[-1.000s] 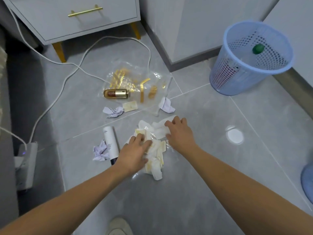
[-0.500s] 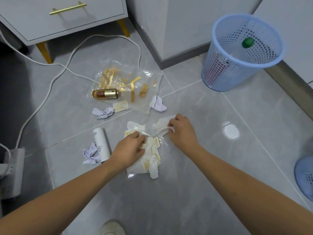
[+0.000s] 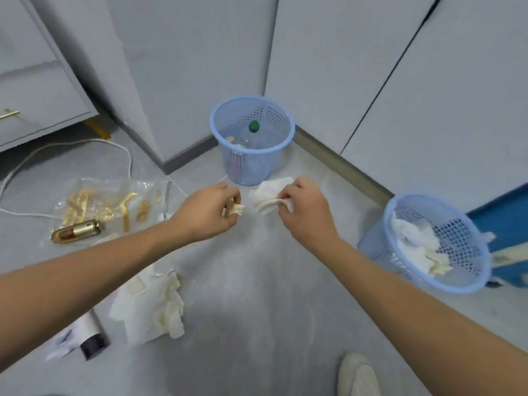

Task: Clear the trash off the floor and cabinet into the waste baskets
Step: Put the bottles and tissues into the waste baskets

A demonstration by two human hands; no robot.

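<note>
You are curling your left hand (image 3: 210, 212) tightly around a small crumpled scrap (image 3: 236, 209) of cream, yellow-stained tissue, which is poking out between thumb and fingers at the centre of the frame. Your right hand (image 3: 304, 208) is pinching a soft white tissue (image 3: 267, 197), its loose folds spilling out to the left of your knuckles. The two hands are hovering near each other above the smooth grey tiled floor (image 3: 257, 310).

Just beyond them, at upper centre, a round blue plastic basket (image 3: 251, 164) with perforated mesh walls is standing in the corner, holding a clear bottle with a green cap (image 3: 253, 126). At the right edge, a second blue mesh basket (image 3: 428, 270) is sitting with rumpled white and cream tissues inside.

At lower left, a limp pile of stained tissue (image 3: 151, 298) is lying on the floor beside a white cylindrical tube (image 3: 88, 332) with a dark end. At middle left, a glossy gold cylinder (image 3: 77, 231) is resting on crinkled clear wrapping (image 3: 114, 201) printed with gold strokes. A white cord (image 3: 71, 144) is looping across the floor at the left, below the grey cabinet (image 3: 37, 104).
</note>
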